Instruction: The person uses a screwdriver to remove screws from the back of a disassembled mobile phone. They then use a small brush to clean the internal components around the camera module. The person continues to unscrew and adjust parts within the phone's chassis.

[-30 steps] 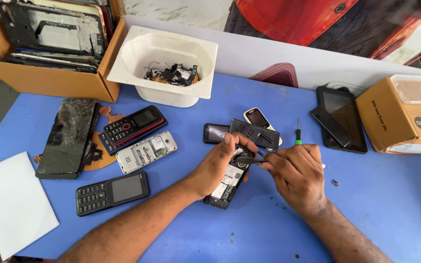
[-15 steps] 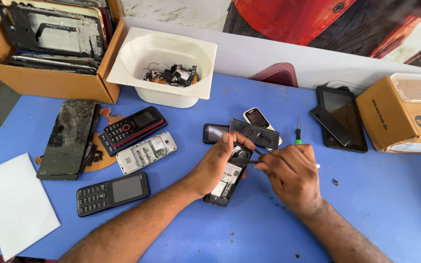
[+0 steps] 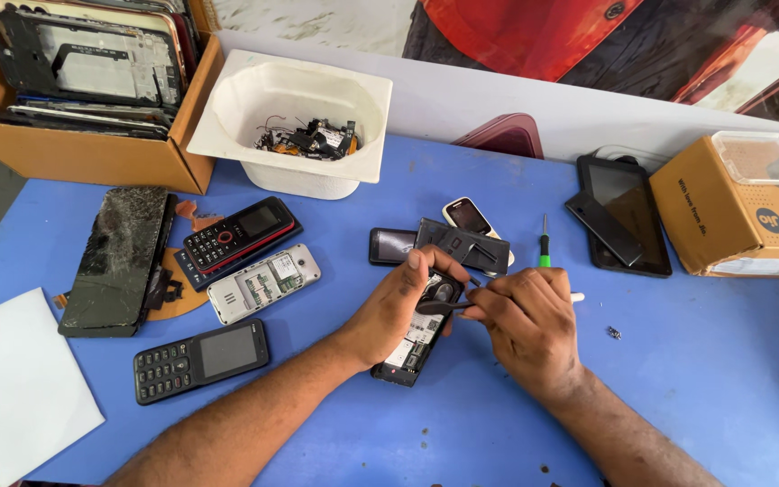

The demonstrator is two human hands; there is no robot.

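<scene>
The phone (image 3: 412, 338) lies opened, back up, on the table (image 3: 696, 397), pinned under my left hand (image 3: 400, 307); I judge it light, stiff and fragile inside, best held by its edges. My right hand (image 3: 526, 323) pinches a thin dark tool (image 3: 444, 307) over it.

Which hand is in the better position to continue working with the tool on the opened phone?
Probably the right hand: it grips the thin dark tool, whose tip lies over the opened phone. The left hand rests on that phone and steadies it.
</scene>
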